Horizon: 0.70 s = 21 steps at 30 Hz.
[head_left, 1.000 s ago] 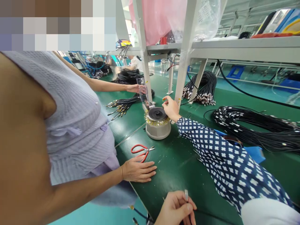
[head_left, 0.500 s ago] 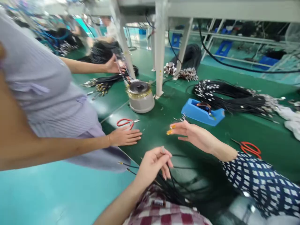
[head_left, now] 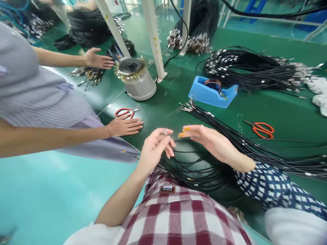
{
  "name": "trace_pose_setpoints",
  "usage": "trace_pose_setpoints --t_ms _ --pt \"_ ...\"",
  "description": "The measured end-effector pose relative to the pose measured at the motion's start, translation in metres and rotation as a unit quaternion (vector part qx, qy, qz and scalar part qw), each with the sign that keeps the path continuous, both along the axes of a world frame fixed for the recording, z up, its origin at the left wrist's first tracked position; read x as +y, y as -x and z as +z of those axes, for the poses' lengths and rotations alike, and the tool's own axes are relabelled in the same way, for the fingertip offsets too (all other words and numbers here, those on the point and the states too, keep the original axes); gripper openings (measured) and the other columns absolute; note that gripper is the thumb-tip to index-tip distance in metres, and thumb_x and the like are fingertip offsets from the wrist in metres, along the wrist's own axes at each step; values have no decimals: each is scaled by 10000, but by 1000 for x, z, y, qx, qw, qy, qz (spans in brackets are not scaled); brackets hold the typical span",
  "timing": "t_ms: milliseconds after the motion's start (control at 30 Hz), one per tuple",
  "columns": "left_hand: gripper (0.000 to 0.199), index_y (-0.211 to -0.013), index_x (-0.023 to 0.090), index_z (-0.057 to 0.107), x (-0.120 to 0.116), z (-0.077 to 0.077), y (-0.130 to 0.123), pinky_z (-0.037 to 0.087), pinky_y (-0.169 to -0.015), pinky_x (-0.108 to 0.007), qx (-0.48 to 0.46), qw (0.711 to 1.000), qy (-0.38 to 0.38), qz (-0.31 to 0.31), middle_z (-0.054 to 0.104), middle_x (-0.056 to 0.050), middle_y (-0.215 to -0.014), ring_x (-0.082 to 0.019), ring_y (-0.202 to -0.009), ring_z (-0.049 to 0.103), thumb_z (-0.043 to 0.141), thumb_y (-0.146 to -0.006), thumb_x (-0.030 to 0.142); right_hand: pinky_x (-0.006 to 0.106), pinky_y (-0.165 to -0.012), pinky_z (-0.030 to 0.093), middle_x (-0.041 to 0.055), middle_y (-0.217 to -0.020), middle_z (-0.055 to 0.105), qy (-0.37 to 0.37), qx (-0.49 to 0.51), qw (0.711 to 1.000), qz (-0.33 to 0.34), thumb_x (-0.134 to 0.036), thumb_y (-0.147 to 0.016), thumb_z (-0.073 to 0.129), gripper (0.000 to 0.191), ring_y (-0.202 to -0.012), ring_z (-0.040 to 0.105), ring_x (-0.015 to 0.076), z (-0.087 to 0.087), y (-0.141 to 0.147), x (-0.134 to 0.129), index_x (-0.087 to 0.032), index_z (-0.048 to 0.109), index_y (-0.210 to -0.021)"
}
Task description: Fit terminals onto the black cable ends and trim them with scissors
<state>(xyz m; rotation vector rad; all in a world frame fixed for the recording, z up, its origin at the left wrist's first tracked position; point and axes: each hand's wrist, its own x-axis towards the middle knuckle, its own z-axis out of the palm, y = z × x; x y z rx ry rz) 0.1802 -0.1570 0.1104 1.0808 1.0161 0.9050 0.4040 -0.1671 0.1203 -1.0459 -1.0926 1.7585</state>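
Observation:
My left hand [head_left: 157, 144] hangs over the near edge of the green table, fingers loosely bent and apart. A grey wrap circles its index finger, and I see nothing held in it. Facing it is my right hand [head_left: 212, 139], fingers outstretched, with orange tape on two fingertips; a small gap separates the hands. Below both hands, thin black cables [head_left: 196, 170] lie in loose curves at the table edge. Behind my right hand runs a bundle of black cables [head_left: 230, 134] with silvery ends.
A co-worker's hand [head_left: 125, 126] rests flat beside red-handled pliers [head_left: 127, 112]; the other hand [head_left: 98, 59] is open near a grey round device [head_left: 140, 85]. A blue tape dispenser [head_left: 212, 95], orange-handled scissors [head_left: 263, 130], coiled cables [head_left: 255, 69] and a white post [head_left: 154, 41] stand around.
My view has tilted down, and my two hands are nearer each other. The co-worker's far hand, earlier at a shiny clear thing, is now open and apart from it.

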Motion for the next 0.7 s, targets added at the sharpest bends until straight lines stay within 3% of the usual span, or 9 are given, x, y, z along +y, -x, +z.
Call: trace_pose_setpoints --t_ms 233,433,700 --pt "337 -1027 155 631 0 2 -12 413 -355 -164 14 1000 7 0 640 28 -624 -86 -387 566 742 -817 393 455 -1166 338 14 -1344 667 -61 -47 997 1 -567 -973 481 396 -1317 548 242 -7 7 -3 -325 764 -1108" --pt "274 -876 154 655 4 -5 -17 367 -327 -153 20 1000 8 15 641 21 -602 -70 -355 541 749 -813 404 430 -1187 333 12 -1368 644 -138 -101 985 1 -546 -993 451 398 -1343 521 227 -13 10 -6 -336 745 -1160" --pt "271 -827 152 649 2 -7 -16 360 -326 -162 44 999 11 12 645 17 -592 -69 -348 533 748 -817 404 460 -1157 370 60 -1317 642 -248 -255 932 -72 -581 -932 540 385 -1305 537 256 -12 6 3 -323 728 -1148"
